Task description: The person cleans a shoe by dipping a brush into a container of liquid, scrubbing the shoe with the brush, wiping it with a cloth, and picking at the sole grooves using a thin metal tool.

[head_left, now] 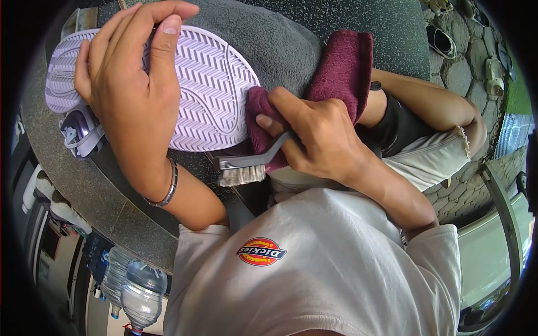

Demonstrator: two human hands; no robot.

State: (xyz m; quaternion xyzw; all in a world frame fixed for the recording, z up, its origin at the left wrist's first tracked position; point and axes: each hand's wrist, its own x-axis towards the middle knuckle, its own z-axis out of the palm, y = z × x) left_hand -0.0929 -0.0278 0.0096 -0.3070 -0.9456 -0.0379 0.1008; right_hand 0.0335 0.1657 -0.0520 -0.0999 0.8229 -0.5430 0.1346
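Note:
A lavender shoe sole with a herringbone tread faces up on a dark grey towel. My left hand lies across its middle, back of the hand up. Its fingers are loosely bent and the thumb stands apart; how firmly it touches the sole I cannot tell. In my right hand are a black-handled brush with pale, dirty bristles, pointing down, and a bunched burgundy cloth against the sole's edge. More burgundy cloth shows beyond that hand, over the towel.
Speckled dark stone lies under the towel. A purple and white shoe part shows beside the sole at left. Large plastic water bottles stand at lower left. Stone paving at right holds a dark shoe and a clear bottle.

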